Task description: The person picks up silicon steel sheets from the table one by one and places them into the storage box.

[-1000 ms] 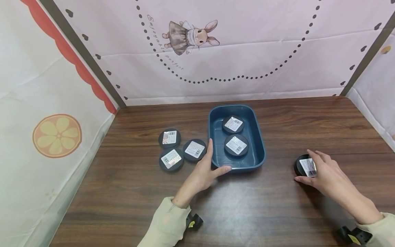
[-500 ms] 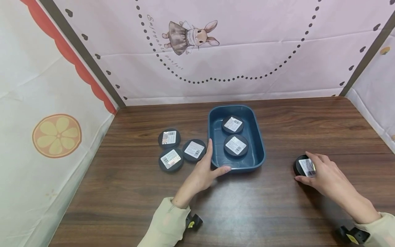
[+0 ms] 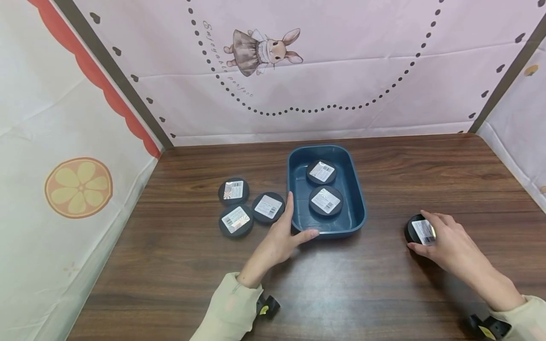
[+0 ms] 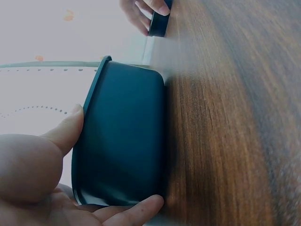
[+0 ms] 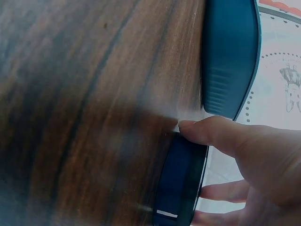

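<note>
Black and round, one labelled disc [image 3: 420, 229] lies on the wooden table [image 3: 384, 279], pinched by the right hand [image 3: 454, 246] between thumb and fingers. A broad stretch of wood separates it from one blue tray [image 3: 353, 203] holding two more discs [image 3: 326, 201], its near left corner touched by the left hand [image 3: 279, 241], fingers straight, thumb spread. Three other discs [image 3: 268, 207] lie left of the tray, whose far rim is close to the table's back edge.

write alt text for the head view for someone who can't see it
A person's left hand rests against a blue tray holding two labelled black discs, while the right hand grips another disc on the wooden table to its right. Three more discs lie clustered left of the tray; behind hangs a pale backdrop printed with a rabbit.
</note>
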`<state>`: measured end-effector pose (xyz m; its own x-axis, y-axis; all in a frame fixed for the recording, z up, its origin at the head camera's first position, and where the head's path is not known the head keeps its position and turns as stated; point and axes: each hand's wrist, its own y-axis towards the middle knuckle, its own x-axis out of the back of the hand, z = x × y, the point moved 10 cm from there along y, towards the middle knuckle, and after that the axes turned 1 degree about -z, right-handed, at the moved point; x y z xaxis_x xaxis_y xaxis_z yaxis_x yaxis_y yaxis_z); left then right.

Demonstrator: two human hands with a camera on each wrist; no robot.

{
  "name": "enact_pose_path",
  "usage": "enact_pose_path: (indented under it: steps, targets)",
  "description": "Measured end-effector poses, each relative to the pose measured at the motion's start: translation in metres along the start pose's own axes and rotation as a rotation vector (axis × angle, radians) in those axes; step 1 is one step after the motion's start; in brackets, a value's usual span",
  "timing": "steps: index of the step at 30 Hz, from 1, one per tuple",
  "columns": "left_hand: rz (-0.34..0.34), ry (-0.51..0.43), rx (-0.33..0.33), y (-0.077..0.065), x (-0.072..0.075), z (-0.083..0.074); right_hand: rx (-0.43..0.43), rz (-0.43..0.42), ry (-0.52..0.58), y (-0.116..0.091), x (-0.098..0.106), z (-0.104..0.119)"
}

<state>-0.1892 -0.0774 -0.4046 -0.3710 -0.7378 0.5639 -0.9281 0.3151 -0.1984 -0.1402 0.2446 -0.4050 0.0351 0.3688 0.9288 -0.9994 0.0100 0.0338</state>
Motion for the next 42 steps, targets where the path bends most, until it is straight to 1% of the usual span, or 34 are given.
enact_pose_path:
  steps: [10,16,20,26,33,42]
  targets:
    - [-0.001,0.001,-0.002,0.0,0.001,0.0,-0.009,-0.046,0.014,-0.003,0.007,0.002]
    - [0.004,-0.001,0.0,0.001,-0.001,0.002,-0.032,-0.013,0.037,-0.003,0.006,0.004]
    - [0.003,-0.004,0.001,0.001,-0.002,0.003,-0.024,-0.011,0.04,-0.003,0.007,0.01]
    - [0.008,0.0,0.013,0.001,-0.001,0.003,0.002,-0.073,0.035,-0.004,0.015,0.022]
    - [0.011,0.013,0.01,0.0,0.0,0.001,0.031,-0.176,0.03,-0.009,0.027,0.037]
    - [0.008,0.018,0.019,-0.001,-0.001,0.002,0.067,-0.225,0.058,-0.012,0.036,0.054]
